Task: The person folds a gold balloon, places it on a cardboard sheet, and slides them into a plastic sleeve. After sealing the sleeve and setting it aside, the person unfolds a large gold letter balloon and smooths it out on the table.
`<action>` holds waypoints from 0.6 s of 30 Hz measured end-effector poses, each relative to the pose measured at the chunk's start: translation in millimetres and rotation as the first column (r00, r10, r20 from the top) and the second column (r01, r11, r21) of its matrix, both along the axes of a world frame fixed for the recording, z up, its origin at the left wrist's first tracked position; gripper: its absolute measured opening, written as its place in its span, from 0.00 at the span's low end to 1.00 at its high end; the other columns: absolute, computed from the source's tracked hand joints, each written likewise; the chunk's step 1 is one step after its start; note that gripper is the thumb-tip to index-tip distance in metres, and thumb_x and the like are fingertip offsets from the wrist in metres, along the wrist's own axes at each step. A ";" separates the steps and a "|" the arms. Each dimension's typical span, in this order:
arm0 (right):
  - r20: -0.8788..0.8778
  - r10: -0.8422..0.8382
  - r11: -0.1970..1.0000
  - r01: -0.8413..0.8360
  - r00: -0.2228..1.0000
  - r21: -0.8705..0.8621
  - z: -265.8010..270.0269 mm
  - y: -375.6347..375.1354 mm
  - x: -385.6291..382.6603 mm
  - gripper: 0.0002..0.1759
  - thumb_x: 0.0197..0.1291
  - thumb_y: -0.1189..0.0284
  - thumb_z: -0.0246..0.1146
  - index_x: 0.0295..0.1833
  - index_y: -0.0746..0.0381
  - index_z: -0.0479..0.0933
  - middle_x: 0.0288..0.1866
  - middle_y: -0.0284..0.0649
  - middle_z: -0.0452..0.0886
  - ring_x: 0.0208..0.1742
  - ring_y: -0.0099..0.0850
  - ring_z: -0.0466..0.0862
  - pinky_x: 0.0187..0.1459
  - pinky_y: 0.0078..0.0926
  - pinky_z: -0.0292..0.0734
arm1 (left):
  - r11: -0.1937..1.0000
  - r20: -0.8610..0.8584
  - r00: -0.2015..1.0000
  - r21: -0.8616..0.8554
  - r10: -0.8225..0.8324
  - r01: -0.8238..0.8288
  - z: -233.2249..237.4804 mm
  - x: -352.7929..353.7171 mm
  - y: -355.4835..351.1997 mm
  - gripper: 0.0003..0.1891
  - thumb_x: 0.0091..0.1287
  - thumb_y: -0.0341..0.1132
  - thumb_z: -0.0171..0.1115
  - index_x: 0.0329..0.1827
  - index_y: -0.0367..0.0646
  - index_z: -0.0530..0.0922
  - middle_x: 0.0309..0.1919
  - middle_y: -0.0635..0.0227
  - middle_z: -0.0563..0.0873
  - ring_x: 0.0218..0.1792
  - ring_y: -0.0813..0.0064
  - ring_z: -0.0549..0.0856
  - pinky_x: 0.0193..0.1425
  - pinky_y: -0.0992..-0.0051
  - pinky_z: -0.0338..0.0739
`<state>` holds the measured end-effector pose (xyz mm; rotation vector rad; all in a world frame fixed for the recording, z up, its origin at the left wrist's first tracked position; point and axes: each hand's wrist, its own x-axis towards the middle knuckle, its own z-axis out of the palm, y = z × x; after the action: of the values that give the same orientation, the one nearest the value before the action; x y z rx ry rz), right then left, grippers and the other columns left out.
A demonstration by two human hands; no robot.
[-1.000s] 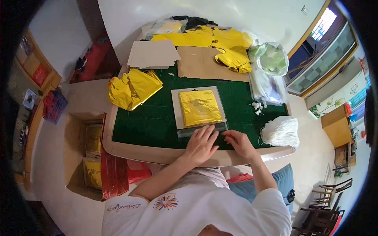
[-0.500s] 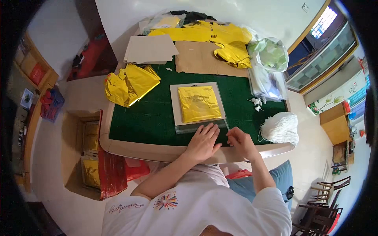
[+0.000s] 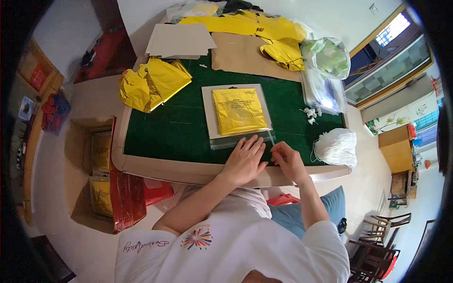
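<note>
A folded gold foil packet [image 3: 238, 112] with dark printing lies over a pale card [image 3: 210, 123] in a clear plastic bag [image 3: 225, 143] on the green table mat. My left hand [image 3: 244, 161] lies flat with fingers stretched over the bag's near flap, pressing it down. Just right of it, my right hand [image 3: 289, 162] is closed in a pinch at the bag's near right corner. From that corner a thin pale strip [image 3: 271, 137] runs to the pinching fingertips, which hide its end.
Crumpled gold foil [image 3: 155, 82] and grey cards [image 3: 181, 40] lie on the left, brown cardboard [image 3: 240, 54] behind. On the right are clear bags [image 3: 323, 94], small white pieces [image 3: 311, 114] and white string [image 3: 336, 147]. An opened carton [image 3: 78, 174] with gold packets stands at left.
The view has tilted slightly, so the table sits higher in the picture. Both hands keep nearly the same places on the bag's near edge.
</note>
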<state>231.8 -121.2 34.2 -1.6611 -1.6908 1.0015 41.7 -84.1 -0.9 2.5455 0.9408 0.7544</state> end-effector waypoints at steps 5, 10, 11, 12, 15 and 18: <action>0.029 -0.028 0.996 0.025 0.999 0.086 1.7 -1.2 -5.2 0.05 0.64 0.80 0.55 0.45 0.66 0.72 0.31 0.43 0.80 0.31 0.28 0.82 0.35 0.26 0.77 | 1.000 0.003 1.000 0.009 0.000 0.000 -2.1 0.1 0.4 0.27 0.63 0.45 0.61 0.59 0.34 0.74 0.63 0.55 0.73 0.67 0.58 0.68 0.70 0.58 0.60; 0.025 -0.048 0.996 0.046 0.999 0.076 2.2 -3.2 -5.1 0.05 0.64 0.80 0.55 0.45 0.66 0.72 0.31 0.43 0.80 0.31 0.29 0.82 0.35 0.26 0.78 | 1.000 -0.008 1.000 0.011 0.008 -0.007 -4.9 1.1 0.5 0.27 0.62 0.46 0.61 0.58 0.34 0.74 0.62 0.55 0.74 0.67 0.59 0.68 0.70 0.58 0.59; 0.017 -0.070 0.994 0.068 0.997 0.081 2.3 -4.9 -4.9 0.05 0.64 0.80 0.55 0.45 0.66 0.72 0.31 0.43 0.80 0.30 0.28 0.82 0.34 0.25 0.78 | 1.000 -0.007 1.000 0.009 0.007 -0.007 -4.9 0.7 0.6 0.27 0.62 0.46 0.61 0.58 0.34 0.74 0.62 0.55 0.74 0.67 0.59 0.68 0.70 0.58 0.59; 0.019 -0.071 0.994 0.069 0.997 0.079 2.7 -4.8 -3.7 0.05 0.64 0.80 0.55 0.45 0.66 0.72 0.31 0.43 0.80 0.30 0.28 0.82 0.34 0.25 0.78 | 1.000 -0.004 1.000 0.014 0.010 -0.010 -4.5 0.6 0.2 0.27 0.62 0.46 0.61 0.58 0.34 0.74 0.62 0.55 0.73 0.67 0.59 0.68 0.70 0.58 0.59; 0.033 -0.063 0.995 0.060 0.997 0.078 3.6 -4.2 -3.0 0.05 0.64 0.80 0.54 0.45 0.67 0.72 0.30 0.42 0.79 0.31 0.27 0.82 0.34 0.24 0.78 | 1.000 -0.006 1.000 0.012 0.007 -0.007 -3.8 0.4 0.0 0.27 0.63 0.46 0.61 0.58 0.34 0.74 0.62 0.56 0.73 0.67 0.59 0.67 0.71 0.58 0.59; 0.005 -0.019 0.997 0.018 1.000 0.075 4.1 -6.2 -6.4 0.05 0.65 0.80 0.54 0.45 0.67 0.72 0.30 0.40 0.79 0.31 0.25 0.81 0.34 0.23 0.77 | 1.000 -0.016 1.000 0.003 0.004 -0.004 -3.7 -0.2 0.0 0.27 0.63 0.46 0.61 0.59 0.34 0.74 0.63 0.56 0.73 0.67 0.59 0.67 0.71 0.58 0.58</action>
<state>225.4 -127.5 38.3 -1.6297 -1.6928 0.9147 41.5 -84.1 -4.6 2.5568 0.9510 0.7385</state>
